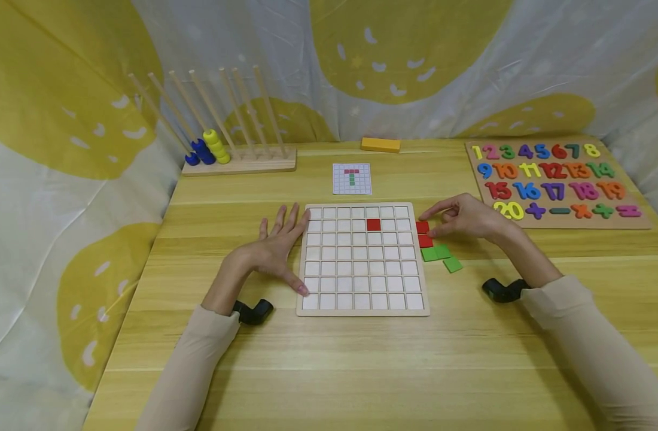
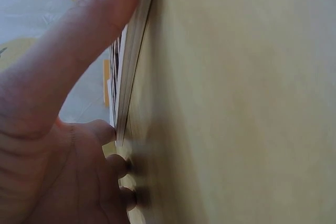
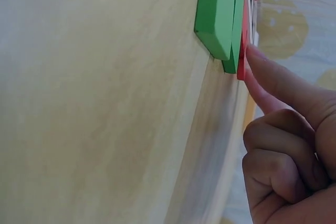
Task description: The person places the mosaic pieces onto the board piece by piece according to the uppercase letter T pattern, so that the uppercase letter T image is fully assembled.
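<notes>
Along the right side of the white grid board (image 1: 360, 284), two loose red tiles (image 1: 426, 241) are lying just beside the frame, and three green tiles (image 1: 453, 264) are lying next to them, nearer the person. From far away, I am watching the right hand (image 1: 465, 218) at the top one. Its thumb and pointing finger are touching or almost touching that tile, and its other fingers are lying folded into the palm, but I cannot tell if it is really pinching. The left hand (image 1: 275, 248) is resting with its fingers spread wide, its thumb and pointing finger touching the board's left edge. One more red tile (image 1: 374, 224) is sitting inside the board, second row from the top, fifth square from the left. Just behind the board, a paper card (image 1: 352, 179) is showing a T of red and green squares.

I am worrying about small slips. The loose tiles are lying close together, so a wide pinch could drag the second red one along or bump the green ones crooked. If the left hand pushes too hard, the board could slide into them.
</notes>
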